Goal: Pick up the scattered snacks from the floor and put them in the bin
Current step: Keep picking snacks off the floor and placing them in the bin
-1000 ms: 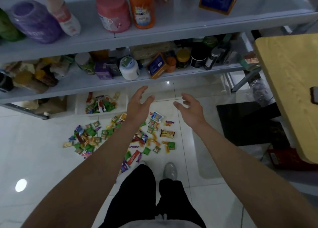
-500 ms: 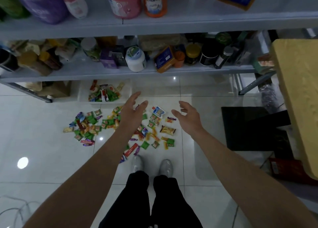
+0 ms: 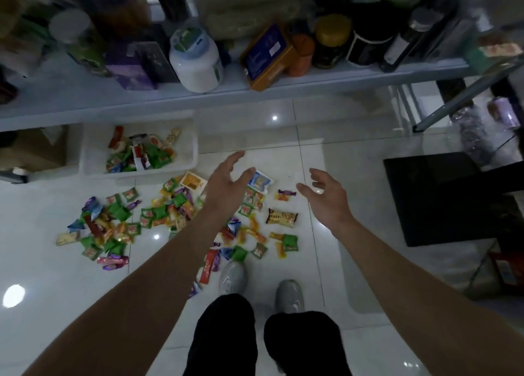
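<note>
A white jar (image 3: pixel 195 61) and blue box (image 3: pixel 266 55) stand on the shelf (image 3: pixel 340 78); perhaps a black mat (image 3: pixel 442 200) lies rightward.

Glossy white tiled floor (image 3: pixel 56 304), cluttered white shelf (image 3: pixel 326 82), black mat (image 3: pixel 442 202).

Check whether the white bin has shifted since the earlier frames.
No. The white bin still sits under the shelf, its near right corner beside the yellow packet as before; only the camera came closer.

The left hand (image 3: pixel 226 188) hides some snacks (image 3: pixel 158 211); shelf jars (image 3: pixel 331 38) above are blurred.
</note>
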A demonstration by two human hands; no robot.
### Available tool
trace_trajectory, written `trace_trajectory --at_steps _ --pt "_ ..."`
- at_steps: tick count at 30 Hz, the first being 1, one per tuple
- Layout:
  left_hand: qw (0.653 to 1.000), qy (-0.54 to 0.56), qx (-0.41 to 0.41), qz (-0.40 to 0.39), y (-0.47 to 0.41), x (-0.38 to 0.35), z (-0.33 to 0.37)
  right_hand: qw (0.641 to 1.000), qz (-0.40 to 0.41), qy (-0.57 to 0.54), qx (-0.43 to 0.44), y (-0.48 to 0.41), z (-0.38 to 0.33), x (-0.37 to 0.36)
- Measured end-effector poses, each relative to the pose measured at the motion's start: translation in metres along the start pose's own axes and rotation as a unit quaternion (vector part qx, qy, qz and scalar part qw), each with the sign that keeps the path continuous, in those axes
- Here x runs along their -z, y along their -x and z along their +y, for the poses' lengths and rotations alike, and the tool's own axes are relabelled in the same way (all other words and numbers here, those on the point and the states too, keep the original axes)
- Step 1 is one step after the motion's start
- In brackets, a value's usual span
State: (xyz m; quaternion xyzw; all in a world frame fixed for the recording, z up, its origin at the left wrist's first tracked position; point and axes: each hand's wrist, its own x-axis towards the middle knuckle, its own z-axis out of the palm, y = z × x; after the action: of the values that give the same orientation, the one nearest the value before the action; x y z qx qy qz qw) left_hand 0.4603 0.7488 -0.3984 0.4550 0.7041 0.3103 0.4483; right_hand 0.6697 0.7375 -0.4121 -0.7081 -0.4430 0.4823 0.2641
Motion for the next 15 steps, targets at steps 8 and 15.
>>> trace_trajectory --at_steps 8,15 --pt "0.998 -0.046 -0.036 -0.035 -0.125 -0.106 -0.202 1.0 0.022 0.004 -0.014 -0.136 0.185 -0.104" --pt "0.996 -0.062 -0.055 -0.038 -0.217 -0.175 -0.32 0.999 0.026 0.043 -0.01 -0.244 0.307 -0.163"
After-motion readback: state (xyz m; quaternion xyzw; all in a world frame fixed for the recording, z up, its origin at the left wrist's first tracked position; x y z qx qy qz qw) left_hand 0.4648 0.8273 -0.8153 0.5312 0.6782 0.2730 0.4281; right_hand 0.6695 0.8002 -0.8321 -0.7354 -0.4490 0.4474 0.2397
